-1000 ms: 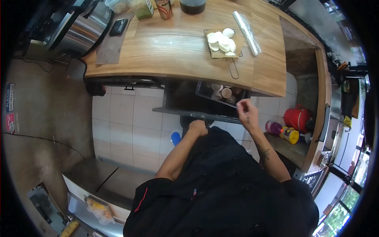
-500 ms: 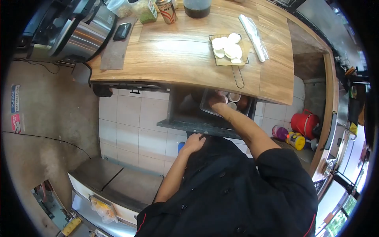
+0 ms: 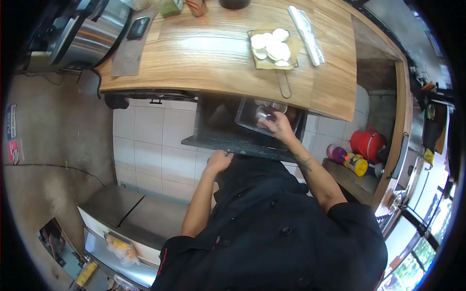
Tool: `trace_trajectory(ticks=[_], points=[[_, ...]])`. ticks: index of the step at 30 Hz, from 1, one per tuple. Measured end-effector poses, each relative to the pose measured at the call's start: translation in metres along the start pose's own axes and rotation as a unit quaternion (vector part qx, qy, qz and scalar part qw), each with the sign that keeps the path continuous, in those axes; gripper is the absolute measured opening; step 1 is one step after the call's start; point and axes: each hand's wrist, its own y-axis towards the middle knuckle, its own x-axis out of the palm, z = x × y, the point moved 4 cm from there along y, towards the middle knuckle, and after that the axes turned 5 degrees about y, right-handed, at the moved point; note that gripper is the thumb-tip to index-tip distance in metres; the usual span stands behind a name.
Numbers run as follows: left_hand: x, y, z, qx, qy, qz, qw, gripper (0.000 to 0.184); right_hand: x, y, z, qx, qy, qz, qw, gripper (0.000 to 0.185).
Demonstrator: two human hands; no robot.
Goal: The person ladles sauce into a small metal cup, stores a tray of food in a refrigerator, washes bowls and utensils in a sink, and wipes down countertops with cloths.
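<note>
A right hand, thumb and fingers partly curled, holds a small round container inside a clear plastic bin, which sits in the right part of a pulled-out drawer. From my distant seat I see the container only blurred, so I cannot tell its make. More round pieces lie near the bin's far side, partly under the counter, whose front edge overhangs that end and narrows the room above. The right forearm crosses the drawer's front edge.

The left hand, loosely bent, is at that same front edge, toward its left end; I cannot tell whether it grips. The black-clad torso stands close behind, leaving me a thin margin there, while pale floor tiles give wide room to the left.

Up on the wood, a wire basket bears white rounds on brown paper, its handle pointing at the counter's front edge. A plastic-wrapped roll lies just to its right, and a broad span of wood stretches left toward a phone.
</note>
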Motion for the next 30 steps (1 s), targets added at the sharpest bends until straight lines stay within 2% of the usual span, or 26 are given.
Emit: trace_trajectory(ticks=[1, 2, 3, 6, 8, 11, 12, 13, 15, 17, 18, 21, 23, 24, 25, 26, 28, 29, 30], points=[[0.000, -0.001, 0.000, -0.013, 0.014, -0.008, 1.000, 0.051, 0.004, -0.007, -0.011, -0.031, -0.166, 0.041, 0.985, 0.050], [-0.001, -0.001, 0.002, -0.017, 0.019, -0.007, 1.000, 0.051, 0.009, -0.015, -0.023, -0.071, -0.152, 0.016, 0.986, 0.053], [-0.001, -0.003, 0.004, -0.015, 0.021, -0.007, 1.000, 0.051, 0.013, -0.019, -0.038, -0.042, -0.248, -0.009, 0.968, 0.055], [-0.005, -0.008, 0.009, -0.014, 0.005, 0.002, 1.000, 0.051, 0.001, -0.023, -0.030, -0.028, -0.248, 0.049, 0.967, 0.052], [0.002, -0.008, 0.006, -0.017, 0.008, 0.019, 1.000, 0.051, -0.020, -0.029, -0.006, 0.053, -0.359, 0.177, 0.915, 0.035], [0.006, -0.007, 0.006, -0.023, 0.013, 0.033, 0.999, 0.051, -0.035, -0.027, 0.009, 0.046, -0.378, 0.208, 0.901, 0.040], [0.007, -0.005, 0.006, -0.020, 0.014, 0.037, 0.999, 0.051, -0.033, -0.027, 0.008, 0.042, -0.389, 0.172, 0.904, 0.047], [0.008, -0.002, 0.005, -0.015, 0.018, 0.038, 0.999, 0.051, -0.032, -0.023, 0.005, 0.038, -0.387, 0.174, 0.905, 0.047], [0.009, -0.001, 0.000, -0.015, 0.023, 0.035, 0.999, 0.051, -0.012, -0.017, 0.003, -0.013, -0.449, 0.044, 0.892, 0.053], [0.008, -0.001, 0.003, -0.022, 0.000, 0.032, 0.999, 0.053, -0.002, -0.013, -0.007, -0.013, -0.438, 0.021, 0.899, 0.053], [0.009, -0.001, 0.006, -0.027, -0.004, 0.030, 0.999, 0.053, -0.001, -0.006, 0.000, 0.006, -0.479, -0.005, 0.878, 0.053], [-0.003, -0.006, 0.019, -0.015, 0.142, 0.051, 0.988, 0.052, 0.007, 0.001, 0.034, 0.003, -0.545, -0.054, 0.837, 0.057], [-0.032, -0.020, 0.065, 0.031, 0.092, 0.120, 0.988, 0.058, 0.008, 0.002, 0.012, -0.044, -0.519, 0.015, 0.854, 0.065], [-0.029, -0.018, 0.071, 0.117, 0.129, 0.247, 0.953, 0.055, 0.016, 0.004, -0.005, -0.038, -0.529, -0.010, 0.848, 0.065], [-0.020, -0.021, 0.070, 0.197, 0.165, 0.368, 0.894, 0.053, 0.022, 0.004, -0.012, -0.056, -0.550, -0.030, 0.833, 0.071], [-0.010, -0.016, 0.058, 0.183, 0.158, 0.371, 0.897, 0.053, 0.028, 0.007, -0.016, -0.065, -0.525, -0.028, 0.848, 0.075], [0.012, -0.009, 0.042, 0.133, 0.214, 0.234, 0.939, 0.055, 0.038, 0.021, -0.009, -0.081, -0.504, -0.044, 0.859, 0.078], [0.015, -0.014, 0.039, 0.120, 0.208, 0.234, 0.942, 0.055, 0.043, 0.028, 0.000, -0.087, -0.490, -0.037, 0.867, 0.081], [0.010, -0.025, 0.047, 0.082, 0.201, 0.158, 0.963, 0.063, 0.047, 0.030, 0.009, -0.088, -0.475, -0.025, 0.875, 0.084]])
